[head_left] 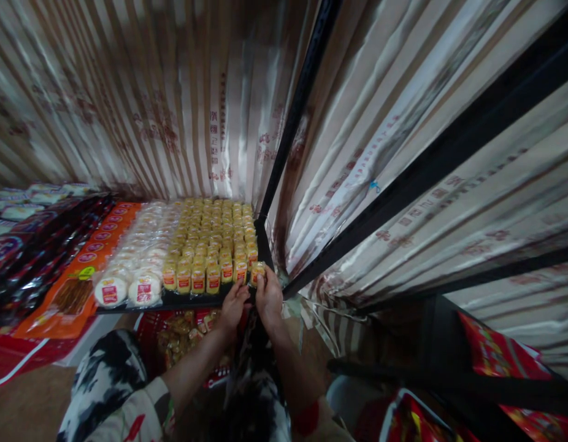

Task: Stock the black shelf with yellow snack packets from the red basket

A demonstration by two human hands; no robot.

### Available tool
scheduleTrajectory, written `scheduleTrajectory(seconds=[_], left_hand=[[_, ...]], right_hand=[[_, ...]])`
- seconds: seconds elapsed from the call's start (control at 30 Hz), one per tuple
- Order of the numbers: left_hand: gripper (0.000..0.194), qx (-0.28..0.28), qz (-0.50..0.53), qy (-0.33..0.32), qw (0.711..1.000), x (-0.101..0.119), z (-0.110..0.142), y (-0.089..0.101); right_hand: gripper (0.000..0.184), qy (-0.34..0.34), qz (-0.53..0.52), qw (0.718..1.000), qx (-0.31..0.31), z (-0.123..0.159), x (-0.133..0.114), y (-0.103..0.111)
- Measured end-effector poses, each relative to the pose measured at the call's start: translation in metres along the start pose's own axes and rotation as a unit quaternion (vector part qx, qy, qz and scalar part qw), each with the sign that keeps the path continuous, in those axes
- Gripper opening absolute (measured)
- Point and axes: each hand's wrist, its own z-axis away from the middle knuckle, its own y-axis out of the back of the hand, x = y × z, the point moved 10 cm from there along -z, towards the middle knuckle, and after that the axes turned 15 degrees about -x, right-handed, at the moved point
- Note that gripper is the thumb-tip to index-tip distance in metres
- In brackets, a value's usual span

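A black shelf [192,301] carries tight rows of small yellow wrapped snack packs [210,239] with red labels. My right hand [268,296] pinches one yellow pack [257,271] at the front right corner of the rows, next to the black shelf post [297,110]. My left hand [233,307] is close beside it at the shelf's front edge, fingers curled, touching the edge just below the front row. Whether it holds anything is hidden.
White round buns in clear wrap [127,288] lie left of the yellow packs, then orange packets [76,288] and dark red bags [30,252]. Striped plastic sheeting [403,159] hangs behind and right. A bag of snacks [183,337] sits below the shelf; red packets [500,356] lie lower right.
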Motion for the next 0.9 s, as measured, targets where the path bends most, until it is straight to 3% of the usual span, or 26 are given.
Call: scheduleTrajectory(seconds=[0.27,0.63,0.9], left_hand=[[0.06,0.0,0.019,-0.026,0.999,-0.008,-0.009,0.01],[0.048,0.009,0.035,-0.065,0.997,-0.009,-0.014,0.016],[0.029,-0.013,-0.003,-0.079,0.997,0.003,-0.017,0.006]], right_hand=[[0.045,-0.009,-0.008,1.0,-0.012,-0.024,0.012,-0.016],[0.051,0.015,-0.031,0.999,-0.042,-0.033,0.023,-0.035],[0.054,0.006,-0.04,0.995,-0.092,-0.037,0.023,-0.042]])
